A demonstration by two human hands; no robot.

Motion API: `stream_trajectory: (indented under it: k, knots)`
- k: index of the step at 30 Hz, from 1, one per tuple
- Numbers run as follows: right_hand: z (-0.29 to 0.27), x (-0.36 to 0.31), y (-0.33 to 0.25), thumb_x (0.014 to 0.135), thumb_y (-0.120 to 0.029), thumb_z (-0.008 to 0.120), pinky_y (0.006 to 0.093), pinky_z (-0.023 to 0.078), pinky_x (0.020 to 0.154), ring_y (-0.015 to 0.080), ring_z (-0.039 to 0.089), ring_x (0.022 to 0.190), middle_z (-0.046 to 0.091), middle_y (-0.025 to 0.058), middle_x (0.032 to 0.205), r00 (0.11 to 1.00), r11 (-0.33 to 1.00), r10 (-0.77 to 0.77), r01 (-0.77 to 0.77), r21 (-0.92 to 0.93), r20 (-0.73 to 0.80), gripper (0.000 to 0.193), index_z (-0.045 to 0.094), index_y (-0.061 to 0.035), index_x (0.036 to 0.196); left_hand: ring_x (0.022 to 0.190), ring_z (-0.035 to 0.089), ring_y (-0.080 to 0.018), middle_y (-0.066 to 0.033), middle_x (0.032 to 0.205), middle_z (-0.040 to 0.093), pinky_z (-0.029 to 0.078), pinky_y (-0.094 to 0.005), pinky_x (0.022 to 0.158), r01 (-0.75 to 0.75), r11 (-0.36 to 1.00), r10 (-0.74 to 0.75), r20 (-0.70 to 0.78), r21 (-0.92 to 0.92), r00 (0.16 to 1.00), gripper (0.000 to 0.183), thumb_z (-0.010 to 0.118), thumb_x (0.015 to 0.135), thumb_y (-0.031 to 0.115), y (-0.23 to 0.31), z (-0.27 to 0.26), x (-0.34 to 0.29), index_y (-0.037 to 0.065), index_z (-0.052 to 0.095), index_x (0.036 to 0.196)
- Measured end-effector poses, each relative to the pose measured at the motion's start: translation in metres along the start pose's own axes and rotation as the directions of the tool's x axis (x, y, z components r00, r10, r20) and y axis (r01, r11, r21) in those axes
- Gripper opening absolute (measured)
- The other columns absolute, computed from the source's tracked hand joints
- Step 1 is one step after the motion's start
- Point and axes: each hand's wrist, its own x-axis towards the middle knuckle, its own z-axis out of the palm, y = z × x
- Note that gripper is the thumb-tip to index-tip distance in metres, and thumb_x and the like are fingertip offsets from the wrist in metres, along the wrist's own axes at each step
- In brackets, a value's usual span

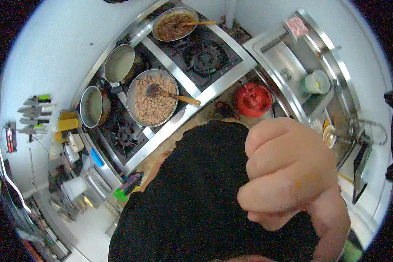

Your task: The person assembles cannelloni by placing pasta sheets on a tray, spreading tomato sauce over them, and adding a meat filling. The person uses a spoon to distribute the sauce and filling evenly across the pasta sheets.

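In the head view, the right hand [292, 168] is curled into a fist near the camera; the left hand's state cannot be told. A pan [130, 98] of crumbled meat [150, 109] sits near the front edge of the stove [222, 83], a wooden spoon [185, 99] across its rim.

On the stove [187, 82], a pan [131, 101] of mince [149, 109] sits left of the middle, near the front edge, a spoon [179, 97] reaching from it over that edge; two pots [119, 64] stand along the back edge to its left, and a second pan [193, 16], a spatula [201, 23] in it, near the back right corner. Right of the stove is the sink [292, 53], a tub [315, 84] toward its back edge; a bowl [253, 112] lies between them
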Motion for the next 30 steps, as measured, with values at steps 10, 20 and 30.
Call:
stream_trajectory:
  k: [10,20,30]
  knots:
    - [0.029,-0.091,-0.041,0.083,-0.010,0.070,0.0389,0.045,0.056,0.0248,0.058,0.063,0.064,0.0085,0.084,0.980,0.852,-0.010,0.113,-0.511,0.200,0.023,0.070,-0.0140,0.106,0.125,0.061,-0.0306,-0.0143,0.148,0.058,0.052,-0.0428,0.105,-0.752,-0.077,-0.011,0.753,0.655,0.658,0.045,0.067,0.084,0.013,-0.030,-0.027,0.044,0.005,0.071,0.128]
    - [0.068,-0.399,0.002,0.100,-0.029,0.060,0.0506,0.050,0.097,0.0411,0.062,0.112,0.064,0.0204,0.116,0.581,0.366,0.719,-0.784,-0.502,-0.382,0.033,0.063,-0.0066,0.125,0.120,0.063,-0.0325,-0.0159,0.140,0.061,0.053,-0.0446,0.101,-0.405,0.477,0.007,0.457,0.780,0.890,0.041,0.063,0.088,0.020,0.105,0.043,0.053,0.006,0.071,0.125]
    - [0.102,-0.699,-0.149,0.097,-0.029,0.062,0.0527,0.052,0.095,0.0435,0.063,0.109,0.065,0.0223,0.114,0.388,0.256,0.413,-0.918,-0.304,-0.824,0.035,0.063,-0.0063,0.123,0.114,0.065,-0.0344,-0.0175,0.133,0.064,0.053,-0.0464,0.098,-0.535,0.215,-0.066,0.559,0.817,0.826,0.039,0.058,0.091,0.026,0.173,0.313,0.005,0.006,0.072,0.122]
